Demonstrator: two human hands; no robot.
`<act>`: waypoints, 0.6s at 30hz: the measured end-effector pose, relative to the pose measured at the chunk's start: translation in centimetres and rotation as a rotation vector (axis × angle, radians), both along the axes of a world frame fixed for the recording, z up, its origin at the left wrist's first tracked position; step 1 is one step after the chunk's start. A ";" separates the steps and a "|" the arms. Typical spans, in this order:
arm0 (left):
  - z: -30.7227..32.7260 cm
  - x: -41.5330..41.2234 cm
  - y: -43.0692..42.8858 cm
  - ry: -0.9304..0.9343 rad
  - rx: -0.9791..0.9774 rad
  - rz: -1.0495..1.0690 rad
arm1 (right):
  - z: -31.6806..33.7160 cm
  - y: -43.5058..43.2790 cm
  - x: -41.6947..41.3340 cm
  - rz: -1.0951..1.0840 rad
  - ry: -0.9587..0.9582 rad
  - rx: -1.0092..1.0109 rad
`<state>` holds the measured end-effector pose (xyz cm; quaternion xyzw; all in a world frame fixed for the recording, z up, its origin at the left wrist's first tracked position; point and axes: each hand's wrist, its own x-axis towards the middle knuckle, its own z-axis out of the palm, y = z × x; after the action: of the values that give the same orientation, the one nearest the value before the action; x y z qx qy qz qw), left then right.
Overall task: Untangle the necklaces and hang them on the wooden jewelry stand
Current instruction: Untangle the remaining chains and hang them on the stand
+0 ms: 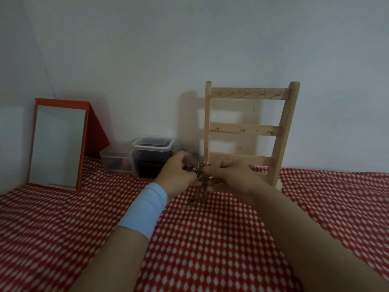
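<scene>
One necklace tangle (200, 168) gripped: left hand (179, 175), right hand (233, 180); one stand (246, 130).

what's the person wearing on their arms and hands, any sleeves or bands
Both arms are bare, with no sleeves in view. The left hand has a wide light blue band wrapped round its wrist. The right hand has nothing on its wrist. No rings or watch can be made out, though the fingers are blurred.

Left hand (179, 175) and right hand (229, 179) meet, fingers curled, pinching.
</scene>
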<state>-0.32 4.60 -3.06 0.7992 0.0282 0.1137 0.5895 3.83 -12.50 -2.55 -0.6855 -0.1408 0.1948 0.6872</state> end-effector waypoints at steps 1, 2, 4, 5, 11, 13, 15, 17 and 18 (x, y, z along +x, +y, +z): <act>0.0 -0.1 -0.1 -0.012 0.010 0.003 | 0.0 0.0 0.1 0.014 0.053 0.019; 0.1 -0.1 -0.2 -0.024 0.039 0.007 | 0.0 0.1 0.1 0.013 0.075 0.017; 0.1 -0.1 -0.2 -0.046 0.098 0.007 | -0.2 0.3 0.2 -0.021 0.038 -0.008; 0.1 -0.1 -0.2 -0.055 0.106 0.000 | -0.4 0.4 0.3 -0.041 0.004 -0.022; 0.3 -0.3 0.0 -0.135 0.189 -0.041 | 0.1 0.1 -0.3 -0.003 -0.114 -0.083; 0.4 -0.4 0.3 -0.120 0.260 -0.049 | 0.1 0.0 -0.4 0.026 -0.149 -0.119; 0.7 -0.6 0.6 -0.082 0.294 -0.055 | -0.1 -0.1 -0.5 0.043 -0.135 -0.127; 0.9 -0.8 1.0 -0.067 0.313 -0.082 | -0.2 -0.1 -0.5 0.078 -0.055 -0.091; 1.0 -0.9 1.2 -0.074 0.325 -0.101 | -0.1 0.0 -0.5 0.090 0.002 -0.073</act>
<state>-1.23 5.79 -2.05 0.8797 -0.0523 0.1163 0.4582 3.36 -12.50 -2.69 -0.7029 -0.1636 0.2314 0.6523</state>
